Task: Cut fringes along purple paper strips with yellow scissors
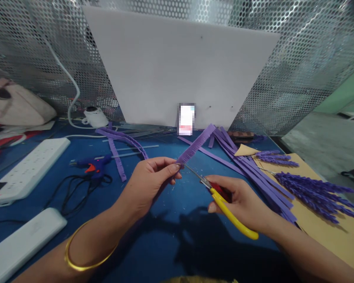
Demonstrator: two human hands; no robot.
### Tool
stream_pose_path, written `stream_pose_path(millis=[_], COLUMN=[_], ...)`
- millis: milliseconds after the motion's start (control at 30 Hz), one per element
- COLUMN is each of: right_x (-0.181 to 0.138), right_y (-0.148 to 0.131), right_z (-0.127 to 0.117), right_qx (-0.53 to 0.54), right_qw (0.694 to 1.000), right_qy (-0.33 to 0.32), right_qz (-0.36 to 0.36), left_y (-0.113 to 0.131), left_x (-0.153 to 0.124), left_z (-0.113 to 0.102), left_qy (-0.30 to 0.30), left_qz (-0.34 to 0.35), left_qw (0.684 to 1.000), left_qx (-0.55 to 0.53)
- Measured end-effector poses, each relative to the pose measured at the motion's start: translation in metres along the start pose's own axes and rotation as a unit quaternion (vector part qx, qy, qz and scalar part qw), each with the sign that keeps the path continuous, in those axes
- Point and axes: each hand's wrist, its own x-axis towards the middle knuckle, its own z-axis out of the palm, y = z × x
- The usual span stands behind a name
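Note:
Between thumb and fingers, my left hand (157,175) pinches a purple fringed strip (197,143), which slants up and away to the right. A thin wire (193,171) runs from that pinch to the jaws of the pliers (233,214). My right hand (238,194) is closed around these pliers, which have one yellow handle and one red handle. Whether the strip is fixed to the wire is hidden by my left fingers. More purple strips (253,173) lie just beyond my right hand.
A blue glue gun (96,165) with a black cord lies at left, near a white power strip (32,165). Purple lavender stems (309,188) rest on brown paper (342,232) at right. A phone (186,119) leans against a white board (177,67) behind.

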Motion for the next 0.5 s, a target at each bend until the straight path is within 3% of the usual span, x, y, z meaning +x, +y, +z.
stream_pose_path(millis=[233, 500], right_x=[-0.0038, -0.003], right_y=[0.0018, -0.0022], right_z=[0.0, 0.0006], right_qx=[-0.11, -0.099], right_qw=[0.992, 0.993], right_qy=[0.039, 0.023], right_qz=[-0.057, -0.052], left_y=[0.0022, 0.0005], left_x=[-0.0006, -0.0018], left_z=[0.0025, 0.0016], left_qy=[0.023, 0.006], left_qz=[0.013, 0.029], left_qw=[1.0, 0.999], left_qx=[0.014, 0.03])
